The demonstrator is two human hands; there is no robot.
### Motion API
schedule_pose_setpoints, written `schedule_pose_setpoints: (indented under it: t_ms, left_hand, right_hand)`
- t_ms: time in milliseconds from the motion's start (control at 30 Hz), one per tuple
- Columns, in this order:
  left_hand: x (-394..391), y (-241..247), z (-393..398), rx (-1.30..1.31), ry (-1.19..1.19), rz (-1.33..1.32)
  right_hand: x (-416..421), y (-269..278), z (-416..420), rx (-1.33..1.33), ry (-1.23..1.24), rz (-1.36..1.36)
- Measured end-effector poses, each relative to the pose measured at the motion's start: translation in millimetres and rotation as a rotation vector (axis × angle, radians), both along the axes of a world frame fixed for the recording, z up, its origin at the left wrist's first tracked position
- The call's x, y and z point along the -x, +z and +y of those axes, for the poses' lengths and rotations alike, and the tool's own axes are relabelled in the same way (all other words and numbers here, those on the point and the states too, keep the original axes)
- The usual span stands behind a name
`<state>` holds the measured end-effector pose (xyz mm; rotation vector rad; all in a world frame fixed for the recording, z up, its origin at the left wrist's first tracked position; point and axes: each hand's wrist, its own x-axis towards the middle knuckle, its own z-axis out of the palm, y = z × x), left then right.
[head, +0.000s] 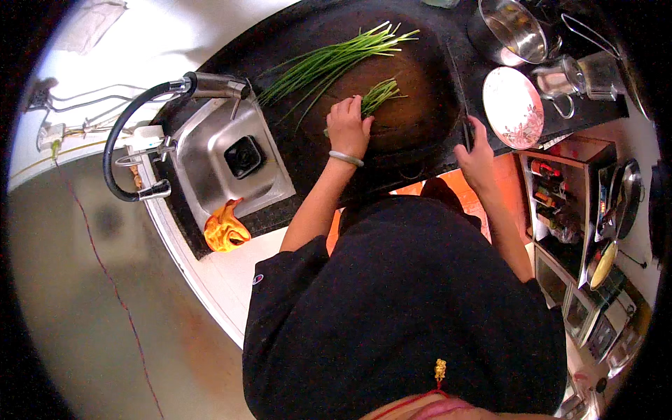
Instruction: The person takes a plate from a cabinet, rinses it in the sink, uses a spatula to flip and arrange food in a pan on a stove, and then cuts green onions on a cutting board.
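Observation:
My left hand (348, 126) presses down on a short bunch of cut green chives or similar stalks (382, 95), whose ends stick out past the fingers. Under it lies a dark brown chopping board (420, 118). A longer bunch of the same green stalks (336, 55) rests across the far part of the board, pale ends to the right. At the board's right edge, my right hand (476, 149) grips the dark handle of a knife (466, 132). Its blade is hard to make out against the dark surface.
Left of the board is a steel sink (210, 152) with a faucet (215, 85) and an orange cloth (226, 229) on its near edge. To the right stand a floral plate (512, 107), a steel pot (512, 34), a metal cup (559, 76) and a glass (598, 76).

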<state>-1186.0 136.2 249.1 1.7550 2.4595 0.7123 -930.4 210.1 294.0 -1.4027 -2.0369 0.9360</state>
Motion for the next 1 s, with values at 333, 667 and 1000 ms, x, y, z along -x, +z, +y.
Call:
schedule_pose_setpoints:
  t_ms: [333, 667, 1000]
  left_hand:
    - [12.5, 19.2, 15.4, 0.094, -0.081, -0.037]
    - [-1.1, -2.6, 0.8, -0.151, -0.14, -0.136]
    - [2.0, -12.3, -0.7, -0.245, -0.197, -0.092]
  right_hand:
    - [-17.7, 34.0, -25.3, 0.428, -0.084, 0.26]
    - [-16.2, 39.3, -52.8, 0.325, 0.209, 0.014]
    - [16.9, 30.7, -58.6, 0.264, 0.351, -0.15]
